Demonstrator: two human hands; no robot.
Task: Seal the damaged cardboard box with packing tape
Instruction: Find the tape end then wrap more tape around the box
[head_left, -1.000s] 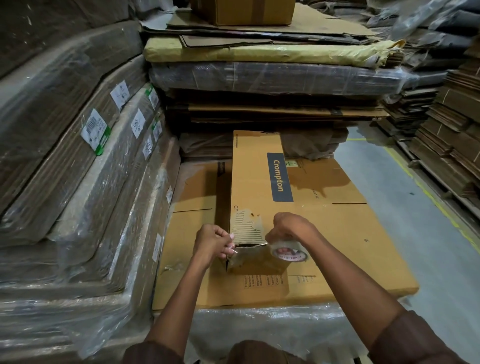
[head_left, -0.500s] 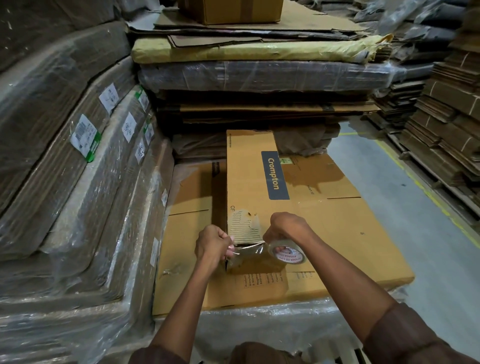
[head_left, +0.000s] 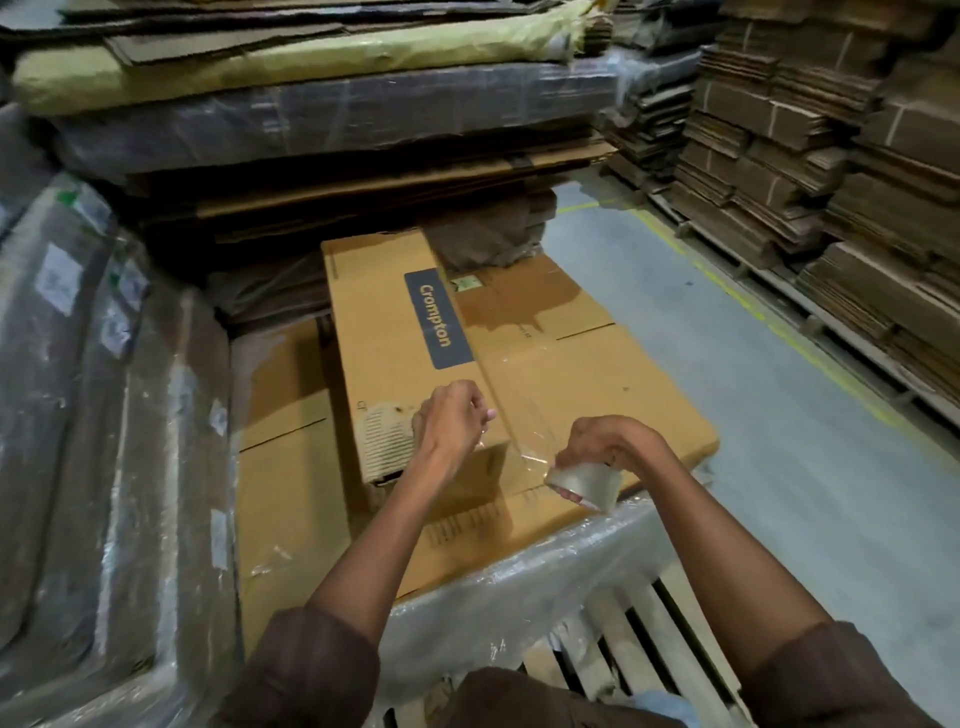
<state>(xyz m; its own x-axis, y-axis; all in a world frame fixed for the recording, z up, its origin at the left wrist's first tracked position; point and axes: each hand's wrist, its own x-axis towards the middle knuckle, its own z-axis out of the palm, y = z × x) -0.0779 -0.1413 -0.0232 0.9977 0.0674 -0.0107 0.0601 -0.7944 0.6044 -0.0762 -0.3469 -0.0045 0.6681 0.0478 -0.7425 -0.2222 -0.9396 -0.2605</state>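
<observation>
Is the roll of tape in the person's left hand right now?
No, the tape roll is gripped by the right hand, while the left hand pinches the tape's free end over the box.

Dim warm indoor light, soft shadows, motion blur throughout, glare on plastic wrap (head_left: 130, 415), wide-angle bending at edges

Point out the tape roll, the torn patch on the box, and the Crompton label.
tape roll (head_left: 584, 480): head view, on its clear outer band.
torn patch (head_left: 387, 441): head view, on the exposed corrugation.
Crompton label (head_left: 436, 319): head view, on the dark panel's middle.
</observation>
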